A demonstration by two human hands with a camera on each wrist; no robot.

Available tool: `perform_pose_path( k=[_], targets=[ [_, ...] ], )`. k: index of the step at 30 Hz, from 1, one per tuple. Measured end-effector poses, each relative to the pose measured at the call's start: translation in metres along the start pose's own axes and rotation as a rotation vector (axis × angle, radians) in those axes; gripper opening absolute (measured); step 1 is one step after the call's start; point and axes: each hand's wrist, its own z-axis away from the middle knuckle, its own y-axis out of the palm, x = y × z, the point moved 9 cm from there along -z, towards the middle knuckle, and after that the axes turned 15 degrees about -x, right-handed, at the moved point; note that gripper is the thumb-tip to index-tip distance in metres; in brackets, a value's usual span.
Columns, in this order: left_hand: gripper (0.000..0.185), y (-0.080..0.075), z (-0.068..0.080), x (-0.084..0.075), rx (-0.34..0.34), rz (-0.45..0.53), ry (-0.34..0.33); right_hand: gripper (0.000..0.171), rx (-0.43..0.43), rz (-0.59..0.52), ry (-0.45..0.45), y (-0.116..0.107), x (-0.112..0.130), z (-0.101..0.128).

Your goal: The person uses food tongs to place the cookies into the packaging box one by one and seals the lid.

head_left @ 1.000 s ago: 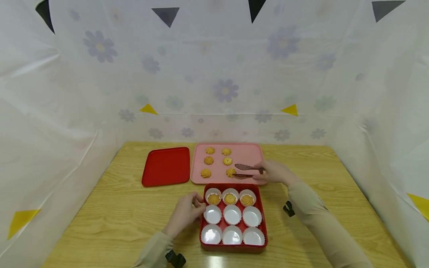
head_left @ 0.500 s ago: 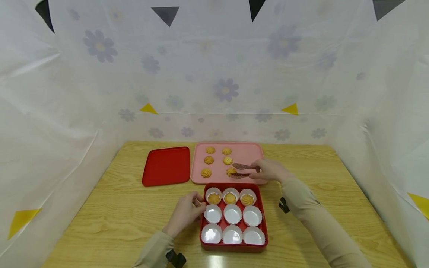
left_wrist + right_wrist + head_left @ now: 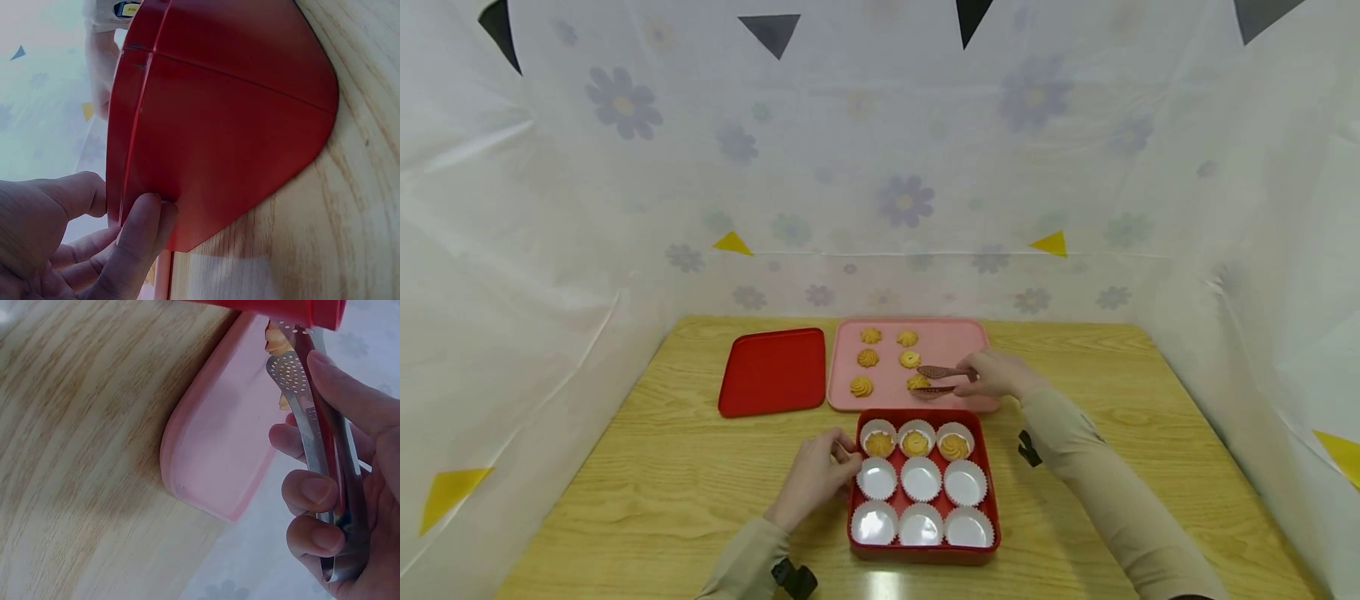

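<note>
My left hand (image 3: 816,471) pinches the left wall of a red box (image 3: 925,556), thumb at the rim and fingers against the outside in the left wrist view. White paper cups (image 3: 921,479) fill the box in rows; the three back ones hold swirled cookies (image 3: 915,444), the others are bare. Over the pink tray (image 3: 953,343), my right hand (image 3: 1000,375) grips metal tongs (image 3: 350,544). Their perforated tips are spread to either side of a front cookie (image 3: 917,381), the nearer tip overlapping its lower edge in the head view. Several more cookies (image 3: 868,357) lie on that tray.
A flat red tray (image 3: 772,373) lies left of the pink tray on the wooden table (image 3: 700,467). The red box stands close in front of the pink tray. White flowered sheeting (image 3: 880,150) hangs behind and at both sides.
My right hand has shifted slightly left with the tongs, bringing their tips further around the front cookie. My left hand stays at the box.
</note>
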Motion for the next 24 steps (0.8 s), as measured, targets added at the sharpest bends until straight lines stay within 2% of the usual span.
perform_pose_path(
  k=[7,24],
  targets=[
    [0.013,0.0,-0.0002,0.0004,0.004,0.004,-0.003,0.02,0.015,0.025,-0.006,0.0037,0.0013,-0.0043],
    [0.013,0.0002,-0.0002,0.0002,0.003,-0.005,-0.003,0.026,-0.016,0.087,0.001,0.0038,0.0029,-0.0047]
  ],
)
